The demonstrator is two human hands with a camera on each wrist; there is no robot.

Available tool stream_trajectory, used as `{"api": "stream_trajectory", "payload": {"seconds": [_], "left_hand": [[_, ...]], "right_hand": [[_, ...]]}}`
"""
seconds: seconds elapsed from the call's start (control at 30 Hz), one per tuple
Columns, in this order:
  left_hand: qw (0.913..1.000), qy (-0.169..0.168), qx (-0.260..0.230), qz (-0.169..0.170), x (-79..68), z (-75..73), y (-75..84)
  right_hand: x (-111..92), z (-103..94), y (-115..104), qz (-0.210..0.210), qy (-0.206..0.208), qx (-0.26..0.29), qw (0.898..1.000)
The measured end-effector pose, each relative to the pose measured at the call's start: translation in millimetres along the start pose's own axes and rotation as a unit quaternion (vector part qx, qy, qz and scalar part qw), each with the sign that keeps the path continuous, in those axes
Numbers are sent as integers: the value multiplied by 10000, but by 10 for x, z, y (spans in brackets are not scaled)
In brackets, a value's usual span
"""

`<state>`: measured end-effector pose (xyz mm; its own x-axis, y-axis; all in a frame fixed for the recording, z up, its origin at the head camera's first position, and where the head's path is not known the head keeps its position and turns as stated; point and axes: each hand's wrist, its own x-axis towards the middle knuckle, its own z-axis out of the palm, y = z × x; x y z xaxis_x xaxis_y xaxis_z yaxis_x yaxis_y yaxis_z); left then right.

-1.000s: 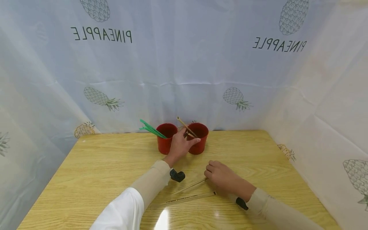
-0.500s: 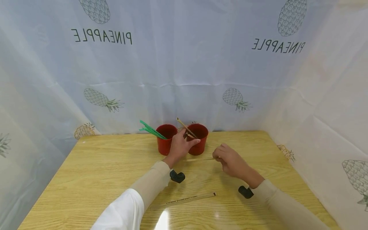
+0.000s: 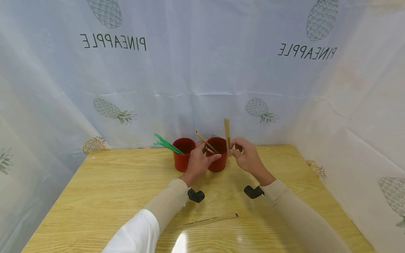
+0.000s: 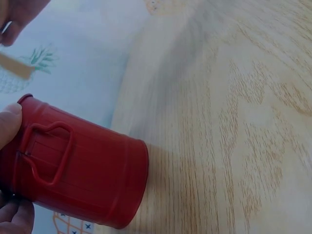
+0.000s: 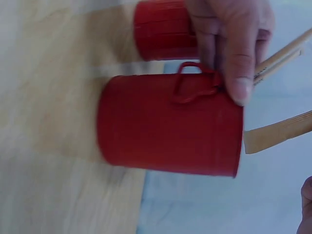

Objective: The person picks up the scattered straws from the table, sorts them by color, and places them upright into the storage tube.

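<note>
Two small red metal pails stand side by side at the back of the table. My left hand grips the rim of the right pail, thumb outside near its looped handle. Tan printed strips lean out of that pail beside the left fingers. My right hand pinches another flat tan strip, held nearly upright at the pail's right rim. In the right wrist view, the lower end of this strip is close to the pail's mouth; whether it is inside I cannot tell.
The left pail holds several green strips leaning left. One more tan strip with a dark tip lies on the wooden table near the front. A pineapple-print curtain hangs right behind the pails.
My right hand has picked up a tan strip from the table, raised it, turned it upright and brought it to the right pail. My left hand keeps its grip there.
</note>
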<state>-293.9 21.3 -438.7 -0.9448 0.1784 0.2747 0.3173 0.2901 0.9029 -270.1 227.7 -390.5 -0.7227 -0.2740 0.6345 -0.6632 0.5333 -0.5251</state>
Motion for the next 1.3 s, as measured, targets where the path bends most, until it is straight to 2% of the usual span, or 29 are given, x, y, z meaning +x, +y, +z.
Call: {"api": "stream_trajectory", "payload": {"seconds": [0.23, 0.4, 0.57, 0.8, 0.97, 1.1, 1.3], "left_hand": [[9999, 0, -68, 123, 0, 0, 6], [9996, -19, -121, 249, 10, 4, -14], [9995, -20, -107, 309, 8, 6, -13], [9997, 27, 22, 222, 7, -7, 21], [9997, -17, 21, 229, 14, -10, 19], [9997, -15, -14, 247, 15, -11, 1], [9997, 6, -51, 224, 16, -7, 2]], "right_hand": [[191, 98, -41, 288, 37, 306, 9991], [237, 202, 12, 508, -221, 526, 9971], [200, 268, 70, 661, -591, 428, 9951], [143, 310, 121, 545, -764, 106, 9955], [111, 313, 138, 604, -860, 132, 9944], [79, 311, 154, 657, -884, 200, 9937], [-25, 309, 142, 796, -628, 370, 9942]]}}
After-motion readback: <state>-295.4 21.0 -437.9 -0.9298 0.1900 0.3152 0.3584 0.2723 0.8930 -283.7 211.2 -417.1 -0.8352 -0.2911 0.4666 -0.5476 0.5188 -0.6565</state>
